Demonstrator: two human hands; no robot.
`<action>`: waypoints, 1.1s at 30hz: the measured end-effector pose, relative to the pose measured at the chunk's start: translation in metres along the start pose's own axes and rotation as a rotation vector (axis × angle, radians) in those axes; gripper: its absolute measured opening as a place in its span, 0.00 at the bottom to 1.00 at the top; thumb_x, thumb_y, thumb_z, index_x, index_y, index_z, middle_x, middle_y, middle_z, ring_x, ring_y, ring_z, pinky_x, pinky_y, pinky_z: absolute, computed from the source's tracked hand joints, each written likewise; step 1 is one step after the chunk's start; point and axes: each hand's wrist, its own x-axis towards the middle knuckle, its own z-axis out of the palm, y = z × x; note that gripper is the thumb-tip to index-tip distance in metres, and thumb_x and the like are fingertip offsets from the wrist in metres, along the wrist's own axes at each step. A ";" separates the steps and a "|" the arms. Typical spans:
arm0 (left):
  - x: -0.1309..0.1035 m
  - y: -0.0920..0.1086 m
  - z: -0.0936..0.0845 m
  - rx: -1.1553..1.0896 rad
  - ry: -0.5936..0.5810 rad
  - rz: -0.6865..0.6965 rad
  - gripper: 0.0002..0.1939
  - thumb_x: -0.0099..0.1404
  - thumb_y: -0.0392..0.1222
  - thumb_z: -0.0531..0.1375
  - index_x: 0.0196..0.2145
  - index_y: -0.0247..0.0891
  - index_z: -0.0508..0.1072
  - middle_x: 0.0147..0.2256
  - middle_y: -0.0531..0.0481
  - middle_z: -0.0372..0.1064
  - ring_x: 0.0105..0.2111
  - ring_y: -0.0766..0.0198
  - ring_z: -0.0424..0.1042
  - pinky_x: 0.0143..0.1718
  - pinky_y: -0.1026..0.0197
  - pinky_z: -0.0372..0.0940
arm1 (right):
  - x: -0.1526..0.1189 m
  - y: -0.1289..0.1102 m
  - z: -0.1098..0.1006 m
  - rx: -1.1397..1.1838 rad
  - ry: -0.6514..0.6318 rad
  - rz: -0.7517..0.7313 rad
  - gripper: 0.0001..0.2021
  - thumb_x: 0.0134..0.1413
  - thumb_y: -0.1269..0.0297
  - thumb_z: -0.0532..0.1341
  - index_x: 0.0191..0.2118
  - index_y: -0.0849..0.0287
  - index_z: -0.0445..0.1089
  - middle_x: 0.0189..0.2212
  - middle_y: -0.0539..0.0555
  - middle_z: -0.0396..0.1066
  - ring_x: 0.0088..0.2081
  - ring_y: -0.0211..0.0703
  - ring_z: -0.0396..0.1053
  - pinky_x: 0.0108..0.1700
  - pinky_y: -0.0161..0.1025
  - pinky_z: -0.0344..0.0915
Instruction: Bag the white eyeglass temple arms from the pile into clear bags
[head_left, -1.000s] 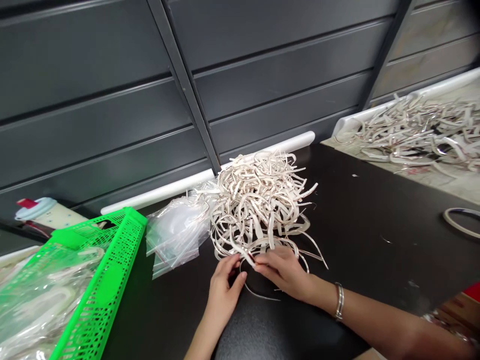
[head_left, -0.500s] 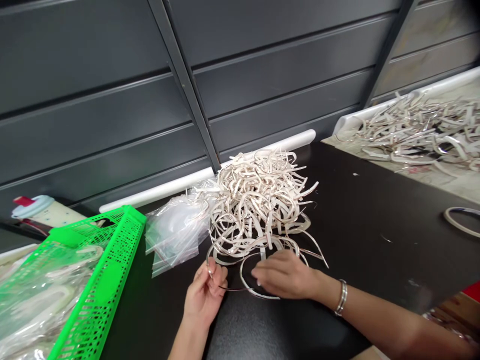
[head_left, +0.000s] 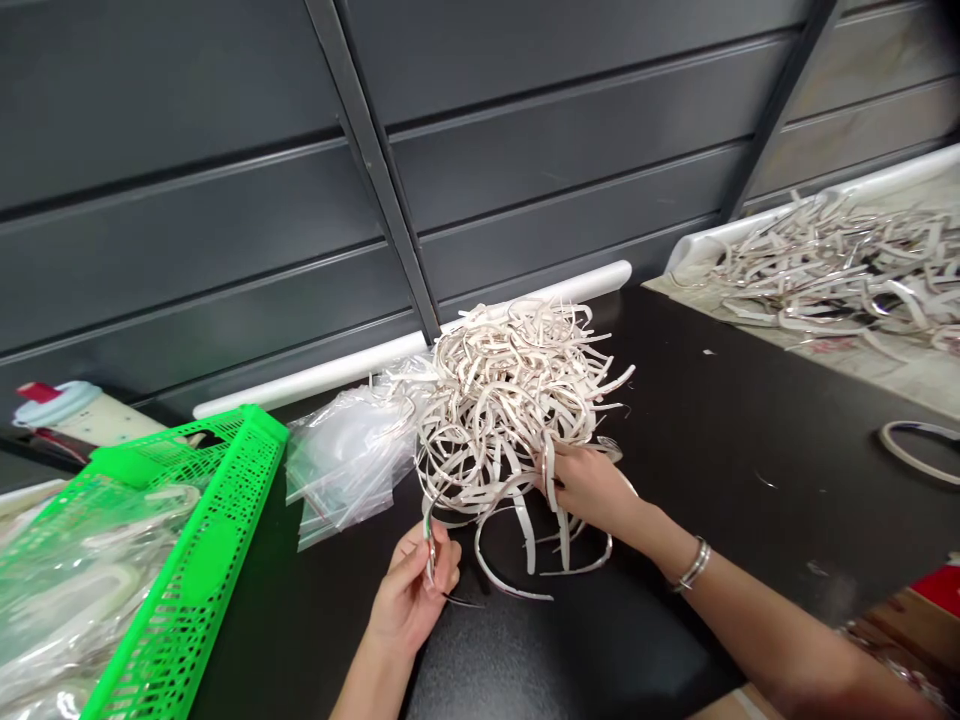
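A tangled heap of curved whitish strips (head_left: 510, 390) with shiny edges lies on the black table. My left hand (head_left: 420, 580) is closed around a thin shiny strip (head_left: 430, 545) in front of the heap, its ends sticking out past the fingers. Reaching into the heap's front right side, my right hand (head_left: 589, 485) has its fingertips among the strips. Those fingertips are partly hidden, so what they grip is unclear. A loose curved strip (head_left: 499, 580) lies on the table between the hands.
Clear zip bags (head_left: 352, 455) lie left of the heap. A green basket (head_left: 214, 560) holding bagged strips stands at the left, with a lidded cup (head_left: 90, 415) behind it. More strips (head_left: 847, 265) are piled at the right, near a single ring-shaped strip (head_left: 919, 450).
My right hand has moved up and away from me, from the heap's front edge into the strips. The left hand stays nearly in place with its strip.
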 end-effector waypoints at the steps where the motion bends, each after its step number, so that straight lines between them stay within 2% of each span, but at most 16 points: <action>1: 0.000 0.000 0.000 -0.002 0.001 0.001 0.08 0.54 0.42 0.67 0.29 0.34 0.74 0.14 0.57 0.53 0.17 0.73 0.47 0.17 0.71 0.46 | -0.001 -0.002 0.000 0.071 0.012 0.007 0.03 0.50 0.73 0.59 0.31 0.61 0.69 0.32 0.56 0.72 0.33 0.45 0.71 0.33 0.36 0.60; 5: -0.001 0.002 0.000 -0.012 0.007 0.018 0.08 0.54 0.42 0.67 0.29 0.35 0.75 0.14 0.57 0.53 0.17 0.73 0.47 0.17 0.71 0.47 | -0.002 -0.007 0.002 0.558 0.016 0.073 0.05 0.45 0.72 0.61 0.29 0.59 0.63 0.20 0.46 0.65 0.23 0.37 0.64 0.27 0.32 0.58; 8: -0.001 0.002 0.000 -0.011 0.019 0.026 0.08 0.53 0.42 0.68 0.28 0.35 0.75 0.14 0.57 0.54 0.16 0.73 0.47 0.17 0.71 0.47 | -0.001 -0.010 0.006 1.003 -0.046 0.196 0.12 0.44 0.61 0.64 0.29 0.57 0.60 0.16 0.42 0.56 0.17 0.33 0.55 0.20 0.31 0.53; 9: -0.001 0.002 0.000 -0.010 0.021 0.026 0.08 0.53 0.42 0.68 0.28 0.35 0.75 0.14 0.56 0.54 0.16 0.73 0.47 0.17 0.71 0.47 | -0.001 -0.011 0.007 1.088 -0.063 0.237 0.14 0.44 0.57 0.65 0.29 0.57 0.60 0.15 0.41 0.54 0.16 0.32 0.52 0.19 0.30 0.51; 11: -0.001 0.002 0.000 -0.004 0.020 0.024 0.08 0.53 0.42 0.68 0.28 0.35 0.75 0.13 0.56 0.54 0.16 0.73 0.47 0.17 0.71 0.46 | -0.001 -0.014 0.007 1.174 -0.039 0.275 0.17 0.44 0.52 0.65 0.28 0.58 0.60 0.16 0.41 0.54 0.17 0.31 0.51 0.19 0.30 0.50; 14: -0.002 0.002 0.001 0.021 0.029 0.032 0.08 0.53 0.42 0.68 0.28 0.35 0.75 0.14 0.56 0.55 0.16 0.74 0.47 0.17 0.71 0.45 | -0.001 -0.018 0.005 1.211 0.144 0.272 0.18 0.45 0.49 0.65 0.26 0.59 0.61 0.19 0.45 0.59 0.21 0.33 0.56 0.22 0.31 0.53; 16: -0.003 0.002 0.002 0.047 0.048 0.045 0.09 0.52 0.43 0.68 0.28 0.35 0.75 0.14 0.56 0.57 0.16 0.74 0.47 0.17 0.71 0.45 | -0.002 -0.020 0.004 1.269 0.187 0.320 0.18 0.46 0.49 0.65 0.29 0.59 0.63 0.21 0.46 0.63 0.21 0.32 0.56 0.21 0.31 0.52; 17: -0.003 0.001 0.003 0.065 0.062 0.054 0.09 0.52 0.43 0.68 0.29 0.35 0.76 0.14 0.56 0.58 0.16 0.74 0.48 0.17 0.71 0.45 | -0.003 -0.021 0.005 1.330 0.157 0.350 0.18 0.46 0.50 0.65 0.32 0.59 0.64 0.21 0.46 0.64 0.19 0.30 0.54 0.19 0.30 0.49; 20: -0.005 0.000 0.005 0.156 0.108 0.089 0.12 0.51 0.45 0.69 0.30 0.36 0.76 0.15 0.54 0.62 0.16 0.74 0.52 0.18 0.70 0.47 | -0.005 -0.024 0.008 1.610 -0.045 0.364 0.20 0.45 0.53 0.68 0.41 0.59 0.66 0.21 0.46 0.67 0.14 0.26 0.47 0.16 0.28 0.41; 23: -0.006 -0.003 0.006 0.350 0.155 0.176 0.14 0.53 0.48 0.67 0.32 0.36 0.76 0.17 0.52 0.66 0.18 0.72 0.57 0.20 0.70 0.50 | -0.009 -0.029 0.016 1.838 -0.177 0.323 0.23 0.42 0.58 0.71 0.44 0.60 0.68 0.21 0.46 0.68 0.16 0.26 0.54 0.18 0.27 0.47; 26: -0.009 -0.005 0.006 0.674 0.189 0.331 0.11 0.59 0.47 0.63 0.36 0.38 0.76 0.22 0.51 0.70 0.22 0.69 0.63 0.24 0.68 0.56 | -0.014 -0.039 0.024 1.872 -0.218 0.258 0.25 0.41 0.60 0.73 0.45 0.59 0.67 0.22 0.47 0.71 0.21 0.30 0.64 0.25 0.28 0.58; 30: -0.011 -0.007 0.007 1.149 0.137 0.541 0.05 0.62 0.39 0.60 0.35 0.38 0.76 0.24 0.51 0.71 0.22 0.68 0.63 0.26 0.67 0.59 | -0.025 -0.053 0.031 1.742 -0.229 0.008 0.19 0.47 0.62 0.70 0.42 0.56 0.62 0.25 0.48 0.74 0.31 0.38 0.72 0.39 0.37 0.66; 31: -0.011 -0.008 0.008 1.229 0.129 0.584 0.05 0.61 0.37 0.59 0.34 0.38 0.76 0.24 0.52 0.71 0.22 0.68 0.63 0.25 0.67 0.59 | -0.028 -0.055 0.031 1.672 -0.204 -0.065 0.17 0.50 0.63 0.68 0.41 0.56 0.61 0.26 0.48 0.73 0.32 0.39 0.73 0.40 0.39 0.66; 33: -0.011 -0.009 0.009 1.328 0.150 0.663 0.05 0.61 0.35 0.59 0.33 0.38 0.76 0.25 0.51 0.72 0.22 0.67 0.65 0.25 0.67 0.60 | -0.034 -0.057 0.029 1.434 -0.077 -0.230 0.10 0.57 0.66 0.63 0.42 0.56 0.61 0.29 0.50 0.72 0.34 0.39 0.72 0.40 0.39 0.67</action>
